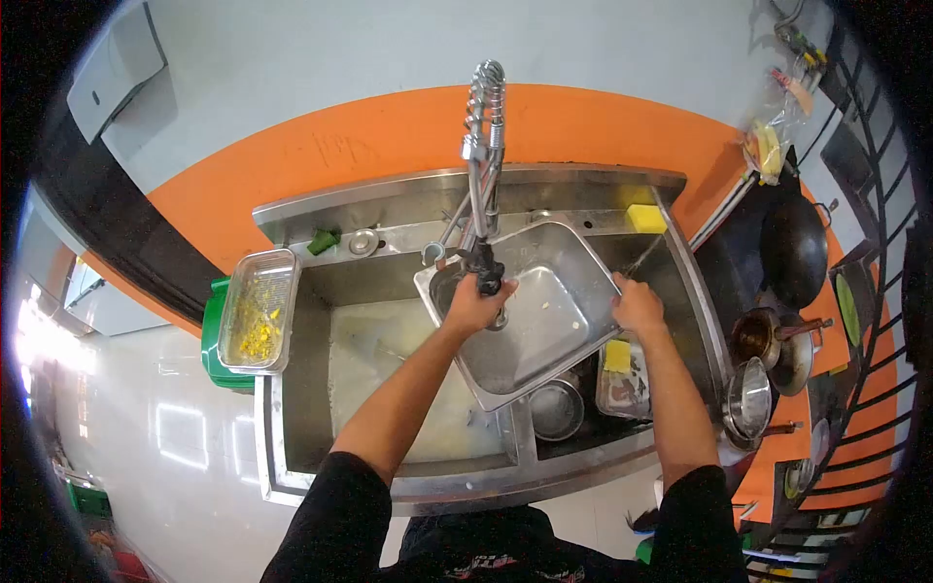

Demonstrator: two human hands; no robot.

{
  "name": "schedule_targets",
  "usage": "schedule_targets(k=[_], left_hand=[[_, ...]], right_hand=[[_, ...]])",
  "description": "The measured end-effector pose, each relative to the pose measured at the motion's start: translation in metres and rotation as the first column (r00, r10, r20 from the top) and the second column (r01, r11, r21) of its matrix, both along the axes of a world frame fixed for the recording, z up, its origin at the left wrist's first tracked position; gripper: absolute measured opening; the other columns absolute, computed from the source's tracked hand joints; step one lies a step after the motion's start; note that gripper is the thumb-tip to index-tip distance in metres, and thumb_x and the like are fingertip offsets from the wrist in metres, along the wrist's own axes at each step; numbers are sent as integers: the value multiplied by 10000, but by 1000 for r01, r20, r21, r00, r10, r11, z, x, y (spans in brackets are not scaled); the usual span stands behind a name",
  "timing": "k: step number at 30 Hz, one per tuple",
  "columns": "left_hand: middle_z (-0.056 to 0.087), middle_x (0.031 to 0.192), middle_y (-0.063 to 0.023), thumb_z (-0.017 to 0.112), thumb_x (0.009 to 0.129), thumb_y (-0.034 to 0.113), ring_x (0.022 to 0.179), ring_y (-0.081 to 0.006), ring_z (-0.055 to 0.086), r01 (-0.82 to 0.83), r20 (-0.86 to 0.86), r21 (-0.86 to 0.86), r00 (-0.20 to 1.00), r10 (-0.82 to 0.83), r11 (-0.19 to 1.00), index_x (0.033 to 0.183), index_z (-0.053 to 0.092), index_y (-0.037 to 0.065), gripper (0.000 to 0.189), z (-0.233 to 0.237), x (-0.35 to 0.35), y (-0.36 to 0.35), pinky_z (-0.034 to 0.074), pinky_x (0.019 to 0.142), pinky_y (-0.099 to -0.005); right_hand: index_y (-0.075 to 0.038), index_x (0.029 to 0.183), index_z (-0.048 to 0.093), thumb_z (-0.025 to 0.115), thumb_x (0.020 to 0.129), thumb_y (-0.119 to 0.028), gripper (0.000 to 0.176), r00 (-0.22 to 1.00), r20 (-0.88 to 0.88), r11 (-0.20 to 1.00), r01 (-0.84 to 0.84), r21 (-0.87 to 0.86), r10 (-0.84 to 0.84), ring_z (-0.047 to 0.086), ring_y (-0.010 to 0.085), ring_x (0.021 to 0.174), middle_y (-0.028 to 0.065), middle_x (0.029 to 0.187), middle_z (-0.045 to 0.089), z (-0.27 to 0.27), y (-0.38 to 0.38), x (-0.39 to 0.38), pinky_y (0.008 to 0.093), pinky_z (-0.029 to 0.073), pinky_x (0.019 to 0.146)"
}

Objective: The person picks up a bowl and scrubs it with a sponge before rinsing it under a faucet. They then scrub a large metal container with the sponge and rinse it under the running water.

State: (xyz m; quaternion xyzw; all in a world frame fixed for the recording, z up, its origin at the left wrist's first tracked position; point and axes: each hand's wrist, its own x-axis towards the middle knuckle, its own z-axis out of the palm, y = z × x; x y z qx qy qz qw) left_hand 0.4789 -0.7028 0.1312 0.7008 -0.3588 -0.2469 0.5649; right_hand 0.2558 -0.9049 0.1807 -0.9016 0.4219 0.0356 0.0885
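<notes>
My left hand (473, 309) is wrapped round the black spray head (483, 267) of the coiled-spring faucet (486, 126). The nozzle points down into a large rectangular steel pan (549, 291), tilted across the divider of the double sink. At the pan's right edge, my right hand (639, 306) is closed on the rim. A few pale bits lie on the pan's inner surface. Beneath it in the right basin are a round metal pot (557, 409) and a smaller metal tray (623, 394) with a yellow sponge (617, 356) in it.
Cloudy water (389, 364) covers the left basin's floor. A perforated tray with yellow scraps (257, 311) rests over a green bin (213, 335) at the left. Another yellow sponge (645, 219) sits on the back ledge. A wok (795, 253) and several pots stand to the right.
</notes>
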Motion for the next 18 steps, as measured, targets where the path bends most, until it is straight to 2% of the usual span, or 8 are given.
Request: schedule_targets(k=[4, 6, 8, 10, 12, 13, 15, 18], left_hand=[[629, 658, -42, 715, 866, 276, 542, -122, 560, -125, -123, -178, 987, 104, 976, 721, 593, 16, 321, 2, -9, 7, 439, 523, -282], [620, 659, -41, 712, 872, 274, 549, -124, 562, -174, -208, -203, 969, 131, 964, 739, 591, 20, 312, -6, -11, 7, 442, 528, -285], [611, 659, -39, 710, 877, 273, 557, -126, 564, -224, -292, -220, 944, 155, 949, 757, 588, 23, 303, -10, -16, 5, 445, 534, -287], [583, 665, -33, 700, 890, 286, 592, -135, 574, -266, -514, -396, 858, 28, 879, 848, 571, 40, 281, -8, -23, -1, 462, 564, -292], [561, 680, -35, 697, 892, 288, 624, -152, 566, -276, -574, -424, 819, -21, 862, 879, 535, 59, 281, -8, -26, -4, 466, 615, -314], [539, 694, -36, 693, 894, 289, 656, -169, 559, -290, -628, -453, 775, -71, 843, 910, 499, 78, 288, -6, -26, -6, 470, 666, -336], [533, 696, -33, 694, 893, 286, 651, -169, 552, -323, -634, -473, 771, -62, 820, 914, 494, 79, 288, -7, -26, -7, 474, 672, -340], [528, 703, -31, 689, 896, 282, 645, -166, 546, -377, -611, -505, 791, -13, 776, 908, 493, 78, 283, -10, -20, -11, 482, 681, -346]], right_hand=[[-102, 1254, 550, 563, 841, -163, 418, 989, 120, 981, 106, -162, -87, 622, 397, 1016, 181, 1163, 599, -34, 12, -1, 492, 510, 850], [-140, 1280, 548, 680, 788, -171, 511, 970, 140, 776, -67, -627, 197, 609, 379, 1015, 187, 1162, 561, -44, 18, 14, 445, 517, 827], [-138, 1245, 585, 656, 798, -145, 453, 909, 164, 859, -287, -423, 384, 610, 355, 1008, 181, 1143, 567, -48, 33, 38, 415, 517, 827], [-143, 1206, 617, 637, 808, -148, 398, 924, 250, 957, -283, -62, 290, 643, 322, 913, 175, 1060, 607, -70, 51, 70, 387, 531, 785], [-104, 1149, 632, 604, 866, -205, 302, 971, 179, 861, -226, 455, 160, 668, 289, 815, 173, 971, 654, -88, 50, 111, 364, 550, 752], [-104, 1149, 632, 604, 866, -205, 302, 970, 185, 863, -227, 451, 159, 668, 289, 815, 173, 971, 654, -102, 47, 118, 364, 550, 752], [-41, 1032, 651, 601, 900, -251, 253, 897, 134, 171, -66, 983, -421, 680, 330, 739, 187, 875, 681, -122, 47, 127, 426, 581, 709], [-29, 1010, 627, 555, 920, -210, 214, 909, -16, -66, -13, 998, -416, 665, 285, 682, 140, 828, 662, -130, 43, 126, 400, 585, 605]])
